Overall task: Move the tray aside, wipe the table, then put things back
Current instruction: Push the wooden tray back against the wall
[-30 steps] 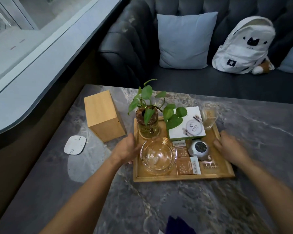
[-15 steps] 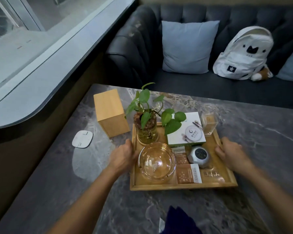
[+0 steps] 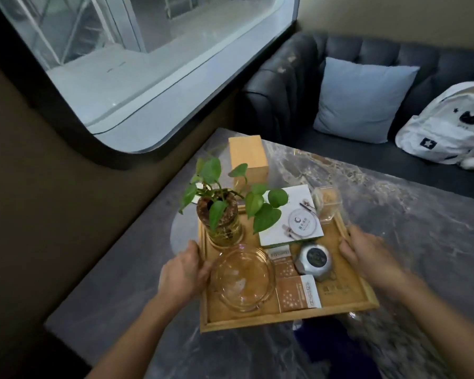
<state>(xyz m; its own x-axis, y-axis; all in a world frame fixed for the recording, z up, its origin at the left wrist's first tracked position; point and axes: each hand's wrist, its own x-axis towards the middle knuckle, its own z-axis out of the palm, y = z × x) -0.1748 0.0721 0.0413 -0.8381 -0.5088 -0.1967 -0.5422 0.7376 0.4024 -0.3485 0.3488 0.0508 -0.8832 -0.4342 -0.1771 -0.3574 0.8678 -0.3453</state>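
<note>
Head view showed a wooden tray [image 3: 348,305] in the lower middle of the frame, over a dark marbled table [image 3: 411,231]; whether its base still touched the tabletop could not be told. The left hand [image 3: 184,272] was closed on the tray's left rim, thumb on top and fingers wrapped around the edge. The right hand [image 3: 370,255] gripped the right rim the same way, somewhat blurred.

On the tray stood a leafy plant in a glass jar [image 3: 222,217] at the upper left corner, a clear glass ashtray [image 3: 242,277] below it near the left hand, a white box [image 3: 290,214] in the upper middle, a small clear cup [image 3: 327,203] at the upper right corner, a round silver clock [image 3: 314,259] in the centre, and brown paper packets [image 3: 297,294] beside the ashtray.

Beyond the tray, toward the upper middle of the frame, a wooden box [image 3: 246,157] stood on the table. A dark sofa [image 3: 285,86] filled the upper right, carrying a pale blue cushion [image 3: 361,99] and a white backpack [image 3: 449,127]. A dark blue cloth [image 3: 331,348] showed at the bottom edge below the tray.
</note>
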